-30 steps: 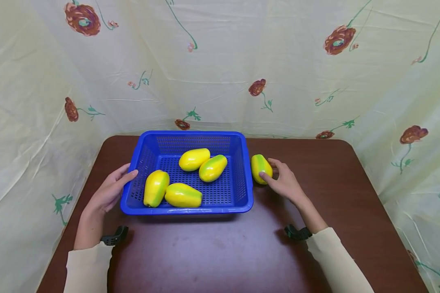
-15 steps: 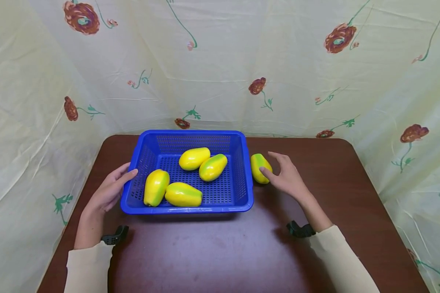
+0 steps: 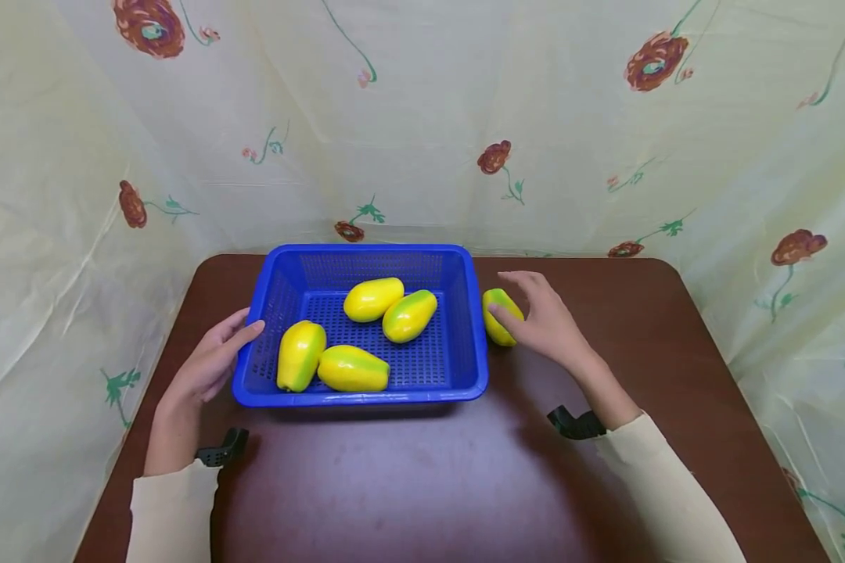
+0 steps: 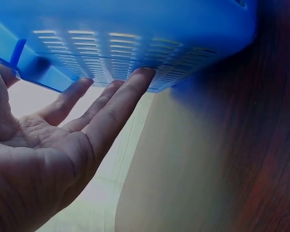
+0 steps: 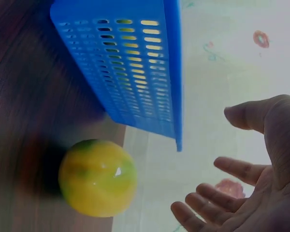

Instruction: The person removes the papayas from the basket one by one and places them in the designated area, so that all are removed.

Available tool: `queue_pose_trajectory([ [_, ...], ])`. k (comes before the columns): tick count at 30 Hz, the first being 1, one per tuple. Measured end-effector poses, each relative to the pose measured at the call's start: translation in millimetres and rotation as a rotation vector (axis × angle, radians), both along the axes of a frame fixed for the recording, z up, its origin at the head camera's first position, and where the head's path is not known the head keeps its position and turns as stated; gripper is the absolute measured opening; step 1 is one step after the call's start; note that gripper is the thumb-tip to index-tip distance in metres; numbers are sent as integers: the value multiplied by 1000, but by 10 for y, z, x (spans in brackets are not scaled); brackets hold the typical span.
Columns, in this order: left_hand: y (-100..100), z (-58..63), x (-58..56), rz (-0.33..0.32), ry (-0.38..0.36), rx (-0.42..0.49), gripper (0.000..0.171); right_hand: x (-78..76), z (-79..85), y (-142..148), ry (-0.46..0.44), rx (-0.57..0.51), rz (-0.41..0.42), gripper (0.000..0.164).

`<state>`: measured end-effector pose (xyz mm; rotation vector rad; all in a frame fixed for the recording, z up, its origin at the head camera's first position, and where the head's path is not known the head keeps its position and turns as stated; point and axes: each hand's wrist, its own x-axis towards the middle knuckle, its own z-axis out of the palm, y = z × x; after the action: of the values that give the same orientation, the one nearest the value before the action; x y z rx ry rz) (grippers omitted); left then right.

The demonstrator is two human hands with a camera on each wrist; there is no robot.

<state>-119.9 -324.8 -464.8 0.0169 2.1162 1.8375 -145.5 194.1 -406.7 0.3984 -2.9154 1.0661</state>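
A blue plastic basket [image 3: 359, 399] with slotted walls stands on the table and holds several yellow-green papayas [image 3: 354, 369]. At its left side my left hand [image 3: 207, 360] grips the rim, thumb over the edge; in the left wrist view its long fingers [image 4: 118, 108] lie against the outer wall. Just outside the basket's right wall sits another papaya [image 3: 498, 332], partly hidden by my right thumb in the head view. My right hand [image 3: 545, 324] hovers over it with spread fingers, holding nothing. In the right wrist view, a gap separates that hand from the papaya [image 5: 97, 179].
The dark brown table [image 3: 408, 485] extends in front of the basket and to its right. A pale flowered cloth [image 3: 422, 117] hangs behind the table and along both sides. Each wrist wears a black strap [image 3: 576, 423].
My right hand has let go of the papaya beside the basket and lifted, its fingers spreading away. That papaya stays in place. My left hand keeps hold of the rim; the head view tilts slightly.
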Motion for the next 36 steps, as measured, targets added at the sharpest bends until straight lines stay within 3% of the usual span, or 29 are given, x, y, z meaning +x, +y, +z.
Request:
queue_pose_trajectory([
  [6,12,-6,-22,5,10,-12,66,-9,45,-117,-4,50,2,55],
  [12,48,-84,87,-1,-1,6,65,9,123,-271,-9,121,44,51],
  [17,21,-94,142,17,5,-4,64,-29,194,-432,32,181,137,51],
  [28,2,-77,-1,-6,3,28,62,-177,251,-602,52,310,405,62],
  [36,-15,-84,10,2,0,36,61,-290,290,-686,73,385,504,57],
])
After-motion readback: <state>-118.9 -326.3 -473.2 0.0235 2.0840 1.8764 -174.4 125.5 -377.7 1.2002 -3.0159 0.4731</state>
